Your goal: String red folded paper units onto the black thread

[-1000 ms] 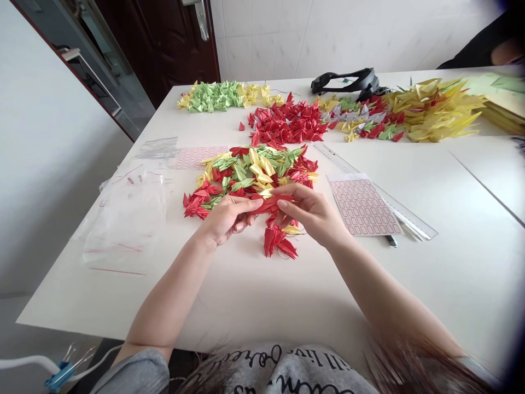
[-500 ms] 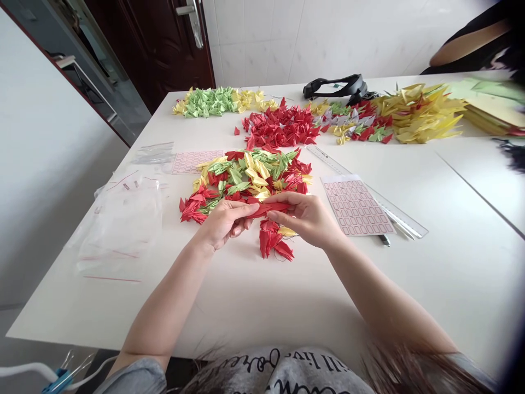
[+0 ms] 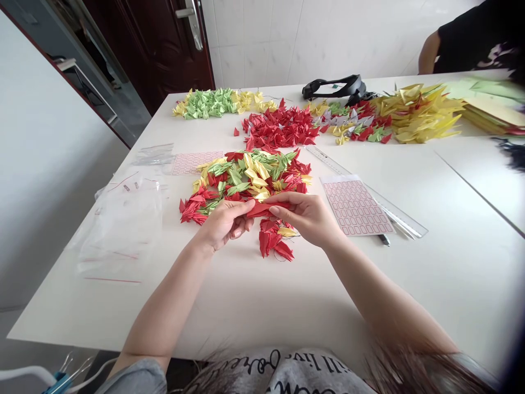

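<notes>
Both my hands hold a folded red paper piece [image 3: 266, 208] between them above the white table [image 3: 254, 306]. My left hand [image 3: 223, 223] pinches its left end, and my right hand [image 3: 301, 218] grips its right end. Just behind my hands lies a heap of folded paper cranes [image 3: 246, 175] in red, yellow and green. A cluster of red paper cranes [image 3: 270, 242] lies below the held piece, near my right hand, with thin dark thread among them. The heap's underside is hidden by my hands.
A pink label sheet [image 3: 356, 208] lies to the right, over a long clear ruler [image 3: 365, 189], with a pen [image 3: 383, 239] near it. Clear plastic bags [image 3: 121, 221] lie at the left. Paper crane piles [image 3: 281, 128] line the back, and a co-worker's torso [image 3: 471, 38] stands beyond.
My hands have drawn slightly closer together and the red paper piece has shifted a little. The co-worker at the back right has moved, with the torso and arm now showing further left.
</notes>
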Available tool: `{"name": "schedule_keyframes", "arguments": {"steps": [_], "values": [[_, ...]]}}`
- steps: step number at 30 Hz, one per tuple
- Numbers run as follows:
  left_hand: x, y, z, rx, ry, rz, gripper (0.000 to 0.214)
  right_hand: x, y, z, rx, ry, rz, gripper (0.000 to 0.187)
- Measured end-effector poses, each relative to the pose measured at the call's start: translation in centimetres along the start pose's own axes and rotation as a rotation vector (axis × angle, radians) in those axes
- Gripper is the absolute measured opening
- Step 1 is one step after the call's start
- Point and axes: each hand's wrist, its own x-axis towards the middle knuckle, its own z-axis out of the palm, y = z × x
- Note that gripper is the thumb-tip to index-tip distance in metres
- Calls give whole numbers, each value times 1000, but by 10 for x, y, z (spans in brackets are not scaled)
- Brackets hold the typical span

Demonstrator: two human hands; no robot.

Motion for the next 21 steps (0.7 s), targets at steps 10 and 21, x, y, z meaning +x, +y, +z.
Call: {"name": "schedule_keyframes", "arguments": {"steps": [10,21], "values": [[1,-3,0,79,1,39,44,0,1,0,-7,-14,-19,37],[0,-4,-1,193,126,230,52,6,4,-9,157,133,19,33]]}}
